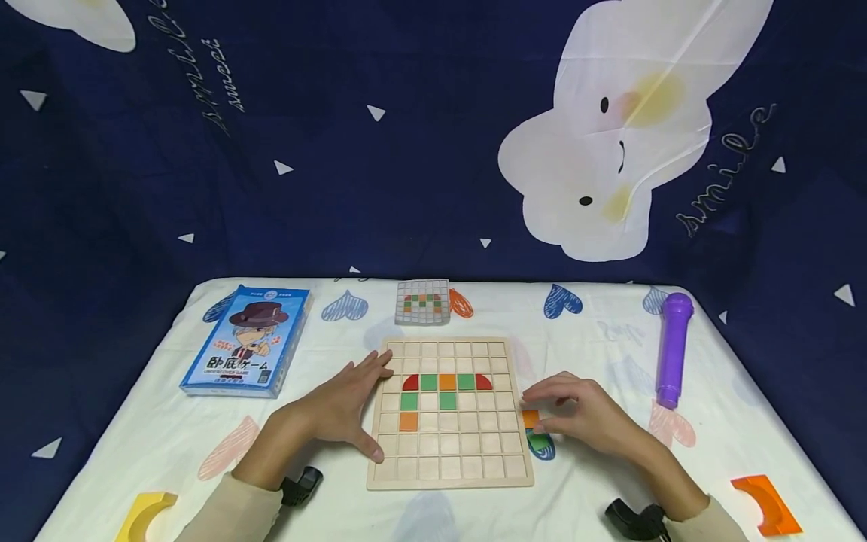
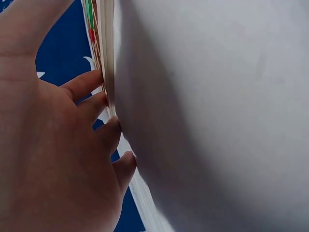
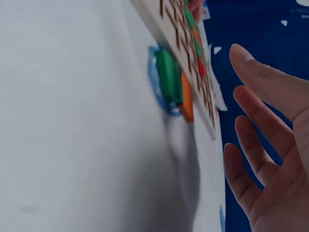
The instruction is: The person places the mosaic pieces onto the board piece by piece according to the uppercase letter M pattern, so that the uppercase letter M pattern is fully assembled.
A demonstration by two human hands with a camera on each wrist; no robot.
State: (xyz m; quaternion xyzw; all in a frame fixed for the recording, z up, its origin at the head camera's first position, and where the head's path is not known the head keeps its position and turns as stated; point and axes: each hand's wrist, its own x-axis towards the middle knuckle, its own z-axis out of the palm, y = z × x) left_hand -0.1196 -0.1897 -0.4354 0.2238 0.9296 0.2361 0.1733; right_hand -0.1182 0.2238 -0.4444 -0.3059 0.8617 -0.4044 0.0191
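Note:
A square wooden grid board [image 1: 450, 482] lies on the white cloth, with several green, orange and red tiles set in its upper left and middle cells. My left hand [image 1: 339, 403] spreads its fingers and thumb along the board's left edge; in the left wrist view the fingertips [image 2: 112, 124] touch that edge. Just off the board's right side lie an orange block [image 1: 530, 418] and a green block [image 3: 169, 75], side by side on the cloth. Beside them hovers my right hand [image 1: 585, 414], fingers loosely bent, holding nothing; in the right wrist view a gap separates it from both blocks.
Behind the board stands a small pattern card [image 1: 422, 302] with a matching coloured grid. A blue game box [image 1: 247, 342] lies at left, a purple microphone-shaped toy [image 1: 673, 350] at right. Curved yellow [image 1: 144, 516] and orange [image 1: 768, 503] blocks lie near the front corners.

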